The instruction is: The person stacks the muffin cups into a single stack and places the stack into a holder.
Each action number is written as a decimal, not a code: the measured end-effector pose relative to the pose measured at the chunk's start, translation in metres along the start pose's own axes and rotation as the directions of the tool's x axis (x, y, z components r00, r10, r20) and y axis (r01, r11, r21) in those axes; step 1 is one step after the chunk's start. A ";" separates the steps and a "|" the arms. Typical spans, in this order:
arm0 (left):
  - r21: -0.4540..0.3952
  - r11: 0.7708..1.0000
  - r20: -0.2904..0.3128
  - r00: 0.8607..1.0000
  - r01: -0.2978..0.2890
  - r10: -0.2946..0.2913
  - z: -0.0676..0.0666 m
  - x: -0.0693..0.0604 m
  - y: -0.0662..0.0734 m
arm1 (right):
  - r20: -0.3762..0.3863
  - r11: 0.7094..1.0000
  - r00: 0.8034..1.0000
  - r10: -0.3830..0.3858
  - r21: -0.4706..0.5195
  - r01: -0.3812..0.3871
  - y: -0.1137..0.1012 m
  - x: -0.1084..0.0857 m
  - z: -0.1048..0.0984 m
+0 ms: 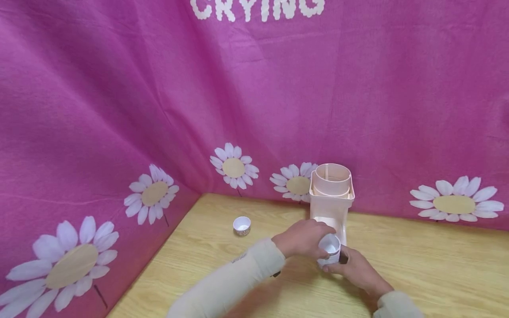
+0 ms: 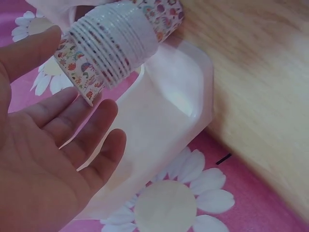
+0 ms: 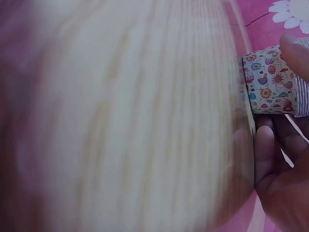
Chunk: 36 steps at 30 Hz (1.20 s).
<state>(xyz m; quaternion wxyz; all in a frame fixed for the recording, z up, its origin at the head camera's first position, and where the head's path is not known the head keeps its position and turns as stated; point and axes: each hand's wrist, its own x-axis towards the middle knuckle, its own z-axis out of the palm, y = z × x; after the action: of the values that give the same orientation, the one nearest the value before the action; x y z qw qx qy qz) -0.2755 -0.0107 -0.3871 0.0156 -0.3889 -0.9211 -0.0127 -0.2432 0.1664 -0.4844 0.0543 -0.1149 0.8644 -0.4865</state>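
Note:
A nested stack of paper cups (image 2: pixel 116 43) with white rims and a colourful print stands upright on the table. Its top cup (image 1: pixel 330 244) sits raised, with a printed band showing below its rim. My left hand (image 1: pixel 305 238) holds this top cup between thumb and fingers; in the left wrist view the other fingers (image 2: pixel 108 116) spread away from it. Low on the stack, my right hand (image 1: pixel 359 270) grips around the bottom cup (image 3: pixel 269 82). Right behind the stack is a pale pink plastic stand (image 1: pixel 328 207) with a round tube on top.
A single paper cup (image 1: pixel 241 226) stands mouth up on the wooden table (image 1: pixel 429 265), left of the hands. A pink cloth with daisies (image 1: pixel 377 110) hangs behind and to the left of the table, close behind the stand.

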 end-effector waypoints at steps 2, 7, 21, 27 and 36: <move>0.009 1.000 -0.006 1.000 -0.003 0.003 0.004 -0.001 0.001 | -0.003 1.000 1.000 0.000 -0.011 0.000 0.001 -0.002 -0.001; 0.006 1.000 -0.015 1.000 0.016 -0.015 0.008 -0.002 0.002 | -0.004 1.000 1.000 0.010 -0.017 -0.010 0.000 -0.001 -0.003; -0.022 1.000 -0.024 1.000 0.003 -0.004 -0.008 -0.007 -0.008 | 0.027 0.999 0.999 0.024 0.022 -0.025 -0.007 0.002 -0.006; -0.067 0.996 -0.042 0.998 0.052 -0.054 -0.012 -0.025 -0.036 | 0.009 0.999 0.999 0.039 0.005 -0.040 -0.010 0.001 -0.005; -0.164 0.971 -0.051 0.982 0.174 -0.184 -0.002 -0.065 -0.083 | 0.010 0.998 0.999 0.053 0.024 -0.053 -0.004 -0.001 -0.002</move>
<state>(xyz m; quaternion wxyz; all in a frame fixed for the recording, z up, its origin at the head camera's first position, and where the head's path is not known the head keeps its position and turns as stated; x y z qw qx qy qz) -0.2894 -0.1153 -0.3880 0.0139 -0.3035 -0.9474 -0.1001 -0.2419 0.1661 -0.4796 0.0728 -0.0936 0.8610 -0.4946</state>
